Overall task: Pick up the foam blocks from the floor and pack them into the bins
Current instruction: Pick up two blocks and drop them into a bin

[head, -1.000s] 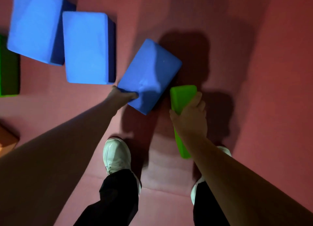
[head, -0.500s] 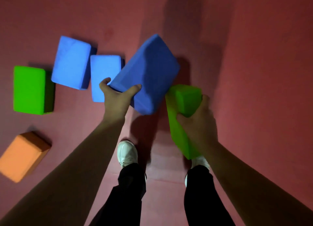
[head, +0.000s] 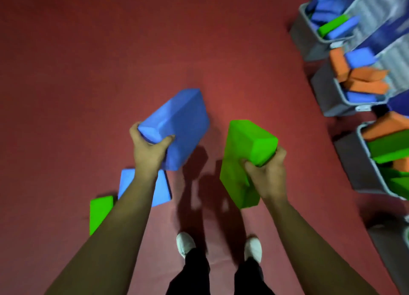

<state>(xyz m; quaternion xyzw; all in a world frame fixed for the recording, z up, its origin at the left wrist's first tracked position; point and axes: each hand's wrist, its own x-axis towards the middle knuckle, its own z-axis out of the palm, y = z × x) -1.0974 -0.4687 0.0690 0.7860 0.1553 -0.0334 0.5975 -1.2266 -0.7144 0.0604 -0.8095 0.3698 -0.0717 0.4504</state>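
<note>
A: What are we gripping?
B: Left hand (head: 150, 150) grips blue foam block (head: 180, 126), right hand (head: 269, 173) grips green foam block (head: 243, 159), both off the floor (head: 110, 73).
A: Anything at right?
B: We see grey bins (head: 352, 162), part-filled. Loose blue block (head: 162, 190) and loose green block (head: 99, 210) lie under our left arm (head: 124, 219).

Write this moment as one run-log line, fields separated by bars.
left hand: holds blue foam block | right hand: holds green foam block | grey bins: ahead right

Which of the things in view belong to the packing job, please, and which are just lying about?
Job: held blue foam block, held green foam block, blue floor block, green floor block, grey bins.
Not the job: white shoes, red floor.
</note>
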